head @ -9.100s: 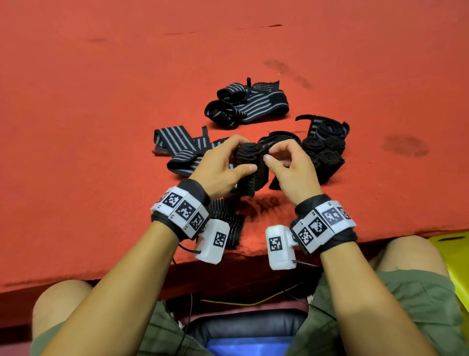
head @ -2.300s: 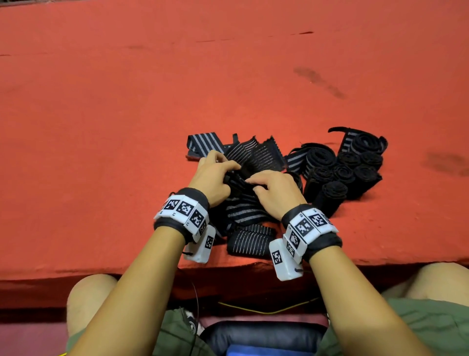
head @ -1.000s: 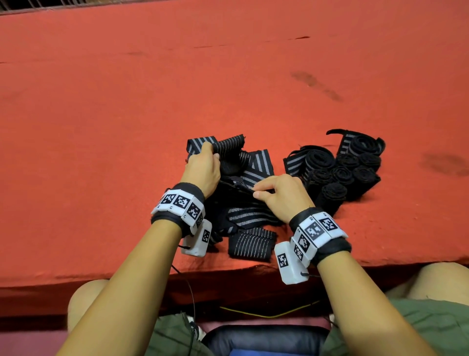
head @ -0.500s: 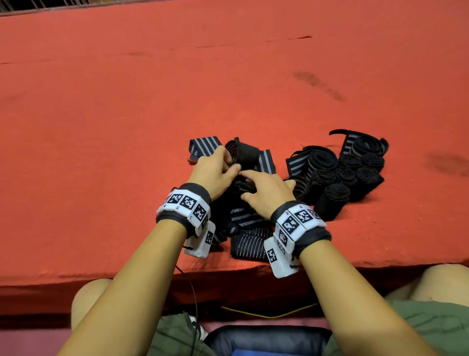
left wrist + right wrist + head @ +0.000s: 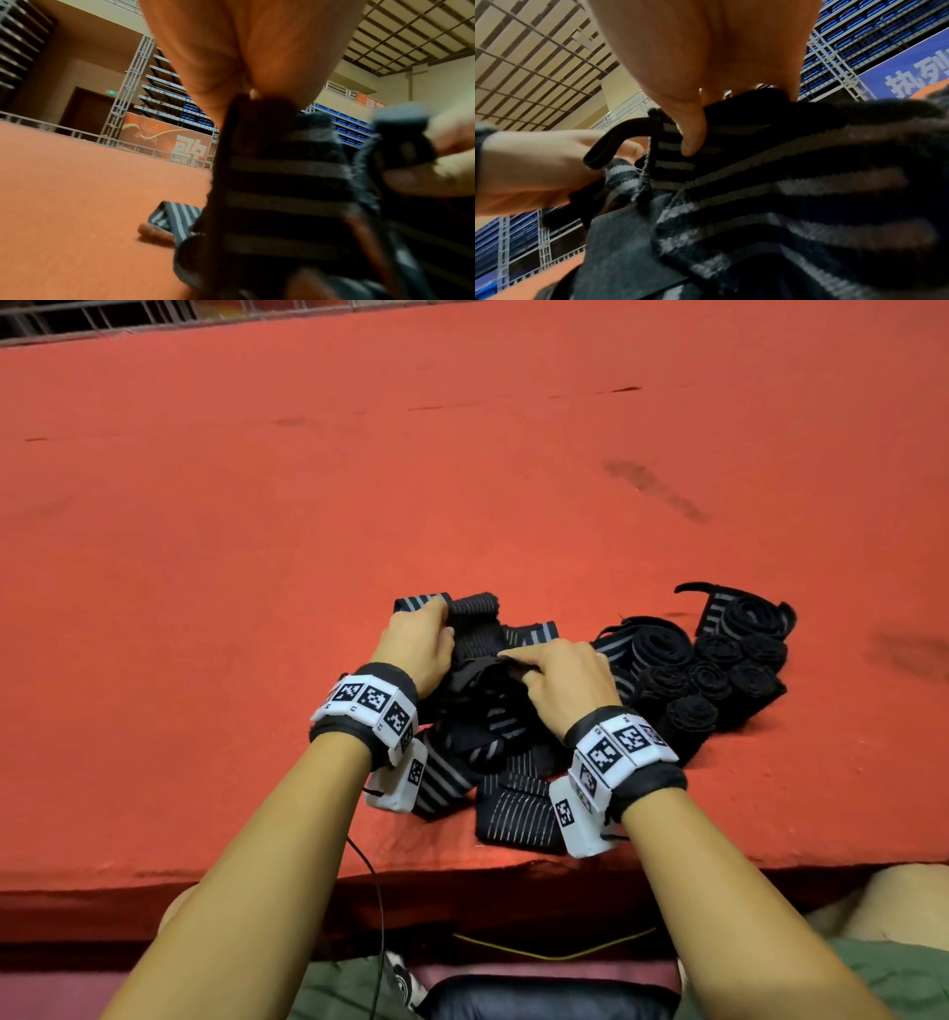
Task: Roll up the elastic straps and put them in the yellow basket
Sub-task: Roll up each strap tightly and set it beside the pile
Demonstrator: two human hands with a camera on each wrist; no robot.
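A heap of loose black elastic straps with grey stripes (image 5: pixel 493 747) lies on the red table (image 5: pixel 257 531) near its front edge. My left hand (image 5: pixel 421 644) grips the far, partly rolled part of one strap (image 5: pixel 475 608). My right hand (image 5: pixel 554 677) pinches the striped end of a strap (image 5: pixel 680 166) between thumb and fingers; a thin black loop (image 5: pixel 618 140) sticks out of that end. Several finished black rolls (image 5: pixel 719 675) are bunched to the right of my hands. The yellow basket is not in view.
Another flat striped strap end (image 5: pixel 174 217) lies on the table left of my left hand. The table's front edge (image 5: pixel 462 870) runs just below my wrists, with my knees under it. Metal railing (image 5: pixel 102 315) borders the far side.
My left hand has slid back along the strap to the far rolled part. My right hand has shifted slightly right and still pinches the strap end. The heap has been pulled about.
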